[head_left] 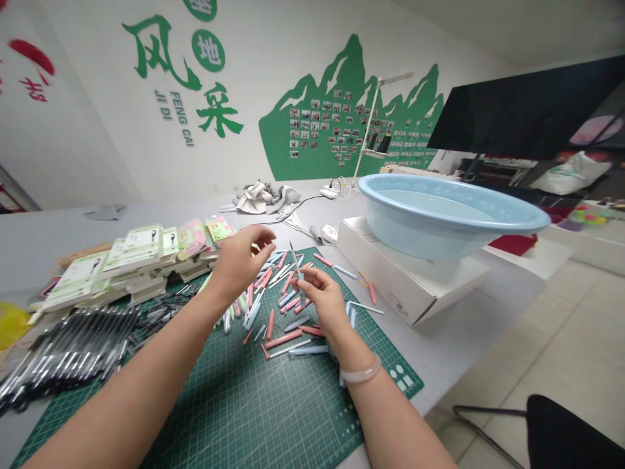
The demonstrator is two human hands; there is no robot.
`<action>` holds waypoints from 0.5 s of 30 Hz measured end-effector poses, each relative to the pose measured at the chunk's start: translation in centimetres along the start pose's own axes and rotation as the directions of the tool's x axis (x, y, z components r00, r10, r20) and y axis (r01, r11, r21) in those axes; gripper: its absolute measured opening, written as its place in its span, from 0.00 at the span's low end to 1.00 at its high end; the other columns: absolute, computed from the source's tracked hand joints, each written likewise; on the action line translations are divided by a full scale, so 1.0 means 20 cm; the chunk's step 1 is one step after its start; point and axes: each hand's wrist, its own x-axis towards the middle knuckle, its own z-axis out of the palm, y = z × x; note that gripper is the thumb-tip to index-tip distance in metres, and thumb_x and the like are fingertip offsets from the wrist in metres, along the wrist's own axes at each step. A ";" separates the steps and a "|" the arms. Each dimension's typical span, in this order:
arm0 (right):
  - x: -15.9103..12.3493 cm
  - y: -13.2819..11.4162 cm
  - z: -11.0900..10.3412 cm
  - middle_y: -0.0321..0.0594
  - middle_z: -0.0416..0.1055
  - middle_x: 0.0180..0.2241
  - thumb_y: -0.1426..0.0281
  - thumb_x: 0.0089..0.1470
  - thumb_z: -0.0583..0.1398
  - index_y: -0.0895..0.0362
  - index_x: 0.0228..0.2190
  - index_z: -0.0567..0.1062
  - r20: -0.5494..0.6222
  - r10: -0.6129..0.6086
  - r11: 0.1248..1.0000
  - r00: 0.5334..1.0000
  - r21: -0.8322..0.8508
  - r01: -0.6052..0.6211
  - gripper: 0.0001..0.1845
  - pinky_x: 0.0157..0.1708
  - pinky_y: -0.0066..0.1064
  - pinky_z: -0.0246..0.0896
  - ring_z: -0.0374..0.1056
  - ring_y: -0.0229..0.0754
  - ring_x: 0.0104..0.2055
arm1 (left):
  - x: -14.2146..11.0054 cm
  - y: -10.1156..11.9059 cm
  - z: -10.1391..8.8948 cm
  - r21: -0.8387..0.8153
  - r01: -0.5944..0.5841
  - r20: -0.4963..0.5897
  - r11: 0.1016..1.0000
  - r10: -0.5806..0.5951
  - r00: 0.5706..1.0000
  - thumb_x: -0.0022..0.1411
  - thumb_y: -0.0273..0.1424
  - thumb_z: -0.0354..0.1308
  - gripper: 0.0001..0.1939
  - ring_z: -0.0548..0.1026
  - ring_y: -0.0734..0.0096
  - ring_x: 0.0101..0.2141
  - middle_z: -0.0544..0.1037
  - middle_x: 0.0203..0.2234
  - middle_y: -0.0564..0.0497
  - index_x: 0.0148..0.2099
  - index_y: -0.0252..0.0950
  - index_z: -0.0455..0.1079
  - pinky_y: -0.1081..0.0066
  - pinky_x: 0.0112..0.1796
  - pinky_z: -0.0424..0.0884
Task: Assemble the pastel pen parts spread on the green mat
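Two forearms [146, 374], one pen [297, 264] between right fingers [312, 290], one blue basin [415, 231].

The white wall [97, 143] bore green characters [220, 109] and, to their right, a green mountain mural [276, 146] dotted with small photos [315, 117]. A dark screen [508, 107] hung below the pale ceiling [463, 26]. Near the grey table [420, 352], a black chair [569, 433] stood on the tiled floor [551, 326].

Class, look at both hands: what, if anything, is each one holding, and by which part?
The right hand pinches a slim pen piece around its middle, pointed end up. No object shows in the left hand.
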 end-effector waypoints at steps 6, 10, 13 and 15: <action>0.01 0.01 -0.02 0.38 0.75 0.32 0.68 0.43 0.64 0.56 0.35 0.73 -0.028 -0.027 1.000 0.999 0.004 0.027 0.14 0.41 0.37 0.65 0.73 0.44 0.37 | -0.20 -0.09 0.21 0.086 -0.051 0.552 0.995 -0.005 0.834 0.53 0.30 0.56 0.05 0.72 0.69 0.33 0.75 0.29 0.52 0.31 0.40 0.74 0.73 0.35 0.64; 0.01 0.01 -0.01 0.36 0.74 0.31 0.68 0.43 0.64 0.55 0.34 0.74 -0.032 -0.041 0.999 0.999 -0.011 0.041 0.13 0.43 0.36 0.65 0.72 0.44 0.38 | -0.32 -0.06 0.32 0.244 -0.015 0.596 0.970 -0.138 0.791 0.53 0.30 0.55 0.06 0.72 0.67 0.35 0.75 0.32 0.51 0.31 0.41 0.74 0.73 0.32 0.64; 0.01 0.00 -0.01 0.37 0.74 0.32 0.68 0.43 0.64 0.55 0.34 0.74 -0.032 -0.043 0.999 0.999 -0.019 0.042 0.13 0.43 0.36 0.64 0.72 0.43 0.38 | -0.36 -0.03 0.36 0.334 0.015 0.585 0.943 -0.220 0.781 0.53 0.30 0.54 0.07 0.73 0.65 0.35 0.75 0.33 0.48 0.31 0.40 0.74 0.72 0.32 0.65; 0.00 0.00 0.00 0.38 0.74 0.32 0.68 0.43 0.64 0.56 0.34 0.73 -0.034 -0.040 0.999 0.999 -0.014 0.040 0.13 0.43 0.36 0.64 0.73 0.43 0.38 | -0.36 -0.02 0.38 0.369 0.036 0.580 0.929 -0.261 0.772 0.53 0.30 0.53 0.08 0.74 0.64 0.35 0.75 0.34 0.46 0.31 0.38 0.74 0.71 0.32 0.65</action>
